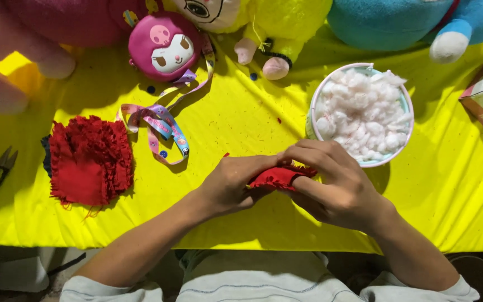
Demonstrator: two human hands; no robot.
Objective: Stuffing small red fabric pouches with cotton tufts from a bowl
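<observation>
- Holding: left hand [231,184] and right hand [331,182] both pinching a small frayed red fabric pouch [275,178] over the yellow-clothed surface [241,120].
- Step, judged: stuffing; next calls for a pinch of filling.
- Beyond: white bowl of white fluffy filling [363,114], just past the right hand.
- Left: stack of frayed red fabric squares [89,161].

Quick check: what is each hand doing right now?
Left hand: closed on the small red fabric piece.
Right hand: closed, pinching the same piece.
</observation>
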